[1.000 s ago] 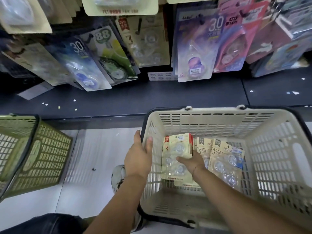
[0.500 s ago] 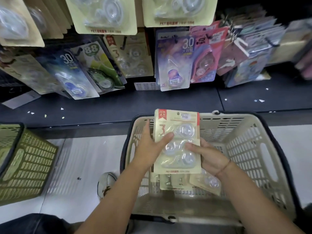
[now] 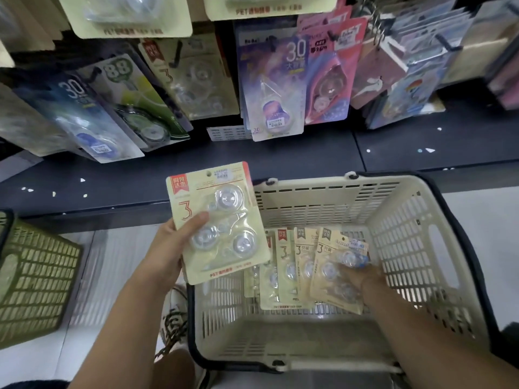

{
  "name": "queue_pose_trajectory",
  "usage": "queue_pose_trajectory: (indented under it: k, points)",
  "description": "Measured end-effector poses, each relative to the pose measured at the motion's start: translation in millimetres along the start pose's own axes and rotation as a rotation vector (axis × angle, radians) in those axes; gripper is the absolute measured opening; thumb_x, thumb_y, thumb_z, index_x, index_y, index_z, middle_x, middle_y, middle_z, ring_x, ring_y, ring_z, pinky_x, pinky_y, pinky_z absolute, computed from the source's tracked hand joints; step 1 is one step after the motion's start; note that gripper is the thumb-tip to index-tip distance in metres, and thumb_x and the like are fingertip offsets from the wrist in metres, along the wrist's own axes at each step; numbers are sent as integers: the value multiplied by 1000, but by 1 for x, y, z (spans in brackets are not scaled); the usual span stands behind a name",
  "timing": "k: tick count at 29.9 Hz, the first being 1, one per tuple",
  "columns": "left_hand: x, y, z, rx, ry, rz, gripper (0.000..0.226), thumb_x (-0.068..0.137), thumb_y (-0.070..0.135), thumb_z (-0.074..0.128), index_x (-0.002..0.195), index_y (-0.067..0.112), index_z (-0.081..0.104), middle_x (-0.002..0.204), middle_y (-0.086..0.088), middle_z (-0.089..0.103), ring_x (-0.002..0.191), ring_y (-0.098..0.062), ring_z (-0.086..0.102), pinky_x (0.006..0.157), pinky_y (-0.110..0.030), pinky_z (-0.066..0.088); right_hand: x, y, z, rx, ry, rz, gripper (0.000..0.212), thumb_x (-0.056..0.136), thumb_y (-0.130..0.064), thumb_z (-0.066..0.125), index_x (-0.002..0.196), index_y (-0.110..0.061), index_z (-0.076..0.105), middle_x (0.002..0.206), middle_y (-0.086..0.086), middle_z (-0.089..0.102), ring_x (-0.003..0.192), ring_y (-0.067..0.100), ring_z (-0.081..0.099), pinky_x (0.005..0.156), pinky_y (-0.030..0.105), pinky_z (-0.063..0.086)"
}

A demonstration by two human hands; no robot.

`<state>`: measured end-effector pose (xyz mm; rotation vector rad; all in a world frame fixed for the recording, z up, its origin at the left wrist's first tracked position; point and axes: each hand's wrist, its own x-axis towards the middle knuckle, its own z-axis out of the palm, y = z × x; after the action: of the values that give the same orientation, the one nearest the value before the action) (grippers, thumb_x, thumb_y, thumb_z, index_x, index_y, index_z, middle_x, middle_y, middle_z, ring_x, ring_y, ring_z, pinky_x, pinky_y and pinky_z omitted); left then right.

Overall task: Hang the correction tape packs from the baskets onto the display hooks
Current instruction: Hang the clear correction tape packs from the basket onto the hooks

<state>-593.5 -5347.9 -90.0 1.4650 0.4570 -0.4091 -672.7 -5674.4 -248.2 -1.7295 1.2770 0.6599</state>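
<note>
Partway: my left hand (image 3: 165, 256) pinches one pack (image 3: 222, 220), unhung; right hand (image 3: 365, 277) rests on several packs (image 3: 289, 265) left in the cream basket (image 3: 323, 181), grip too blurred to tell.

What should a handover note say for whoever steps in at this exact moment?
Left hand grips one cream correction tape pack, raised over the left rim of the cream basket, not yet hung.
Right hand is down in the basket on the loose packs; it is blurred, so its grip is unclear.
Matching hanging packs mark the likely hook above.
Green basket stands to the left, contents unseen.
Done: one pack lifted out. Left: hang it, then the rest.
</note>
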Motion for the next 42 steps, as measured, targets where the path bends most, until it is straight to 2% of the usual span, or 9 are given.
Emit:
queue_pose_trajectory:
  k: [2,7,10,17,23,26,30,33,42]
  points:
    - [3,-6,-6,-17,11,-14,46,68,35,78,110,18,72,107,-8,78,86,-25,77,63,-33,62,1,-4,5,-53,12,-1,90,73,-51,80,139,-2,44,132,19,56,114,31,60,83,33,53]
    - [8,-14,-12,-100,13,-31,48,76,37,76,119,18,70,113,-10,76,95,-26,76,67,-35,62,0,-15,17,-66,34,-101,98,71,-44,84,145,-5,33,146,18,43,134,34,45,110,45,37]
    - [9,-16,-12,-123,13,-40,58,68,41,83,120,19,70,112,-9,76,93,-25,76,67,-35,62,0,-20,30,173,45,-142,81,66,-17,90,132,-1,46,132,19,57,121,34,56,103,43,45]
    - [4,-7,-3,-145,19,-57,50,72,36,80,118,17,70,112,-8,77,89,-23,77,65,-33,62,-16,-20,30,222,-55,-192,48,72,-7,84,115,-1,63,114,20,67,105,35,64,96,43,50]
    - [-20,28,27,-61,-110,-23,54,67,30,80,117,14,69,107,-8,78,86,-23,77,62,-32,61,-68,-72,-30,56,-228,-601,20,73,0,80,84,-14,70,80,3,71,75,20,64,63,16,50]
    - [-34,65,46,-3,-184,70,56,65,31,81,116,15,68,109,-10,77,87,-23,77,64,-32,62,-109,-114,-82,-100,-282,-793,22,73,-3,82,92,-7,71,77,1,66,70,14,59,60,17,48]
    - [-58,123,76,11,-326,174,57,66,26,87,118,16,68,110,-12,77,95,-31,76,74,-44,63,-176,-158,-159,-350,-162,-1051,21,72,-13,85,85,-18,69,74,-8,66,62,-1,58,57,15,44]
    - [-77,162,92,66,-382,313,64,58,29,90,116,15,68,106,-8,78,91,-26,77,66,-32,61,-225,-179,-216,-399,-2,-1240,29,72,-17,85,84,-34,65,74,-19,67,62,-16,57,57,6,42]
    - [-86,212,120,-246,-269,515,57,59,33,88,112,20,71,105,-2,79,89,-18,77,62,-28,60,-252,-234,-304,462,81,-1320,18,81,-12,73,99,-15,72,94,2,76,80,14,71,70,29,60]
